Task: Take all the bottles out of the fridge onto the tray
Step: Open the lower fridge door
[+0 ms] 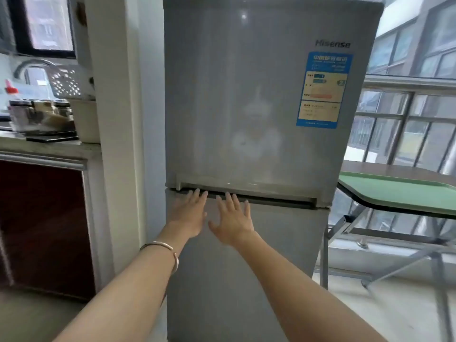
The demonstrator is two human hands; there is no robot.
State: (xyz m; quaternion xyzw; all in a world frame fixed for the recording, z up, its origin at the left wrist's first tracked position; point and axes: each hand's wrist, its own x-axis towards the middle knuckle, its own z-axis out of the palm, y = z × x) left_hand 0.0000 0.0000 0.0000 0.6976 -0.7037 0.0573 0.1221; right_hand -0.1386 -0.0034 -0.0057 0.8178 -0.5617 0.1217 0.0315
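A tall grey two-door fridge stands straight ahead with both doors closed, so no bottle shows. My left hand, a bangle on its wrist, lies flat on the lower door with its fingertips at the dark handle slot between the two doors. My right hand is spread flat beside it, fingertips just under the same slot. Neither hand holds anything. A green tray rests on a folding table to the right of the fridge.
A white pillar stands close to the fridge's left side. Beyond the pillar, a kitchen counter carries jars and a white basket. The folding table's metal legs and a barred window fill the right side.
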